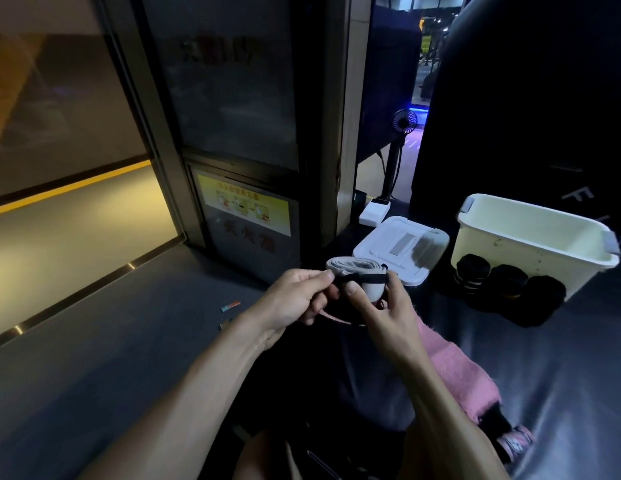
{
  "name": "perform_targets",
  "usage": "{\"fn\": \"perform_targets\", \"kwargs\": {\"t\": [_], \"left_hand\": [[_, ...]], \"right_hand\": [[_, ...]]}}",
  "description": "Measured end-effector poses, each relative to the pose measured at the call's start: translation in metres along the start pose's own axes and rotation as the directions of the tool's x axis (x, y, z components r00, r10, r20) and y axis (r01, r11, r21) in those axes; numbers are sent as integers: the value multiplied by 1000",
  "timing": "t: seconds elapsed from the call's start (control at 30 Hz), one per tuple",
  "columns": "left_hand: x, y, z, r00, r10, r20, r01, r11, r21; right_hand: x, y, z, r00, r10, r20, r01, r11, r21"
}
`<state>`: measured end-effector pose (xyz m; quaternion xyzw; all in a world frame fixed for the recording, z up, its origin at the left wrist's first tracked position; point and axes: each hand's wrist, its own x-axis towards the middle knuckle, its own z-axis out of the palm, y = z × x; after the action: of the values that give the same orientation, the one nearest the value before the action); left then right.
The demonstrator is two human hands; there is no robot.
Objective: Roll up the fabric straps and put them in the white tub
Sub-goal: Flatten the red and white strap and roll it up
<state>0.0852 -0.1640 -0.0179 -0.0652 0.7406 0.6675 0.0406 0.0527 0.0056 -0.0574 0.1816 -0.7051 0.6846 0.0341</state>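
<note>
Both hands hold a nearly finished grey roll (350, 275) in front of the tub (531, 237): the left hand (295, 299) pinches its black band (362, 279), the right hand (382, 306) grips the roll. Three dark rolls (506, 282) lie outside the tub, apparently not yet binned.

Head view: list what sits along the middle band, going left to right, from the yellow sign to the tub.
Yellow sign → left hand → grey strap roll → white lid → black rolls → white tub.
</note>
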Motion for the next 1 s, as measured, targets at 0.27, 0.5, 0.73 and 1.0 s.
{"fn": "perform_targets", "kwargs": {"t": [0.27,0.5,0.73,1.0], "left_hand": [[6,-18,4,746,595,-299,-417,767,487],[9,-16,2,721,668,-185,-469,667,579],[19,-19,-7,743,650,-159,-424,641,640],[8,-5,-6,725,688,4,-552,579,601]], "right_hand": [[1,-1,6,996,30,-81,-35,998,-53],[2,0,-2,999,44,11,-42,993,-111],[3,6,1,992,68,104,-60,995,-76],[2,-1,2,978,193,78,-199,977,80]]}}
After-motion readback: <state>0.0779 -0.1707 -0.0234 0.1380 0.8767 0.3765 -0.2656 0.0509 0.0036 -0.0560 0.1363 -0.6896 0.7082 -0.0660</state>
